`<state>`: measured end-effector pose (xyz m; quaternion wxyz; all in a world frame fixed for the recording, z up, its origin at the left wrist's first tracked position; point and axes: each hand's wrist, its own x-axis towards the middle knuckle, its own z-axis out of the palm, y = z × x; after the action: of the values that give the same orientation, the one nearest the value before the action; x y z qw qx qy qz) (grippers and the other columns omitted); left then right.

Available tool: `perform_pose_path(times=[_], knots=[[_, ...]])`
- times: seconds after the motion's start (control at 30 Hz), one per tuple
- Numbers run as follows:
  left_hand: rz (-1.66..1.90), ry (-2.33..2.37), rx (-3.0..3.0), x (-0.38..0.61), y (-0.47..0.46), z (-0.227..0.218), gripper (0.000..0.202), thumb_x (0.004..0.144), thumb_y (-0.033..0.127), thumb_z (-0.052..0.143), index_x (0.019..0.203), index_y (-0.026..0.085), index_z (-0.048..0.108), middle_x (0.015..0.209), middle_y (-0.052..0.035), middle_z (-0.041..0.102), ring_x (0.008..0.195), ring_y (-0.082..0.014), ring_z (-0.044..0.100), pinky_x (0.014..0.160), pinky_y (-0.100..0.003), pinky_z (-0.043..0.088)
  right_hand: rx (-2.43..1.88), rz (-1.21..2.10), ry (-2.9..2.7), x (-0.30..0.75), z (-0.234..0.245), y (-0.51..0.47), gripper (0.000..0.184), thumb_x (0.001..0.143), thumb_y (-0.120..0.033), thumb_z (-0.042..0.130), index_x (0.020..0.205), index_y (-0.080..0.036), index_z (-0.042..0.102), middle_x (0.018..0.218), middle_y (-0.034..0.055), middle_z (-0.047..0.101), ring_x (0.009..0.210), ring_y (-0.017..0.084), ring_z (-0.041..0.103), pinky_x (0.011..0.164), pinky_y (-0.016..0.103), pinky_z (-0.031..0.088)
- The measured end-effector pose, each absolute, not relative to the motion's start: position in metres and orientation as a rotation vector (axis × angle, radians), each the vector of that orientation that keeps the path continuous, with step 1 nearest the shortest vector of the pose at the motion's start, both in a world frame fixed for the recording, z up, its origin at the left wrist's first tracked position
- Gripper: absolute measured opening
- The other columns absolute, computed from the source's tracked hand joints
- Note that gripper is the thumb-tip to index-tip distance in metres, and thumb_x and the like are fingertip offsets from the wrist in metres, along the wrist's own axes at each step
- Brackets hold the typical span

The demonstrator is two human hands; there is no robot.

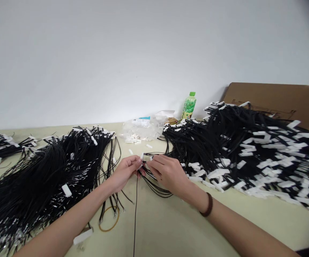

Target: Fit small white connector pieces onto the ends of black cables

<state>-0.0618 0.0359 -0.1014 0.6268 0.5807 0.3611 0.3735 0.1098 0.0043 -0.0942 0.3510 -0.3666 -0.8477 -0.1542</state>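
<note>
My left hand [124, 172] is closed, its thumb and finger pinching a small white connector [141, 156] with black wires running from it. Close beside it, my right hand [170, 175] has its fingers pinched together by the wire ends; a bit of white shows at its fingertips, but the exact piece is hidden. Several thin black wires [157, 191] loop beneath and between the hands. One single black wire [135, 217] trails straight down from the left fingers toward the near table edge.
Heaps of black wires [49, 167] with metal tips lie left; more wires with white connectors [277, 157] are piled right. Behind are a clear plastic bag [143, 129] of white connectors, a green bottle [188, 106] and cardboard [272, 98]. A yellow rubber band [109, 230] lies nearer.
</note>
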Motion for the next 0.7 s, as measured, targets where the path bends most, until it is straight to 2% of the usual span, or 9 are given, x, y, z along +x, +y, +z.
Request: perform_pose_path(times=[0.7], knots=[[0.833,0.848,1.349,-0.0610,0.0348,-0.1007,0.030,0.074,0.044,0.059,0.070,0.015,0.053,0.057,-0.0007,0.058,0.055,-0.0119,0.053,0.048,-0.021,0.037,-0.959,-0.392,-2.204,0.1091,-0.0936,0.0046,0.026,0.089,-0.017,0.040,0.069,-0.016,0.056,0.063,0.0002,0.050,0.061,0.011,0.046,0.056,0.024,0.030]])
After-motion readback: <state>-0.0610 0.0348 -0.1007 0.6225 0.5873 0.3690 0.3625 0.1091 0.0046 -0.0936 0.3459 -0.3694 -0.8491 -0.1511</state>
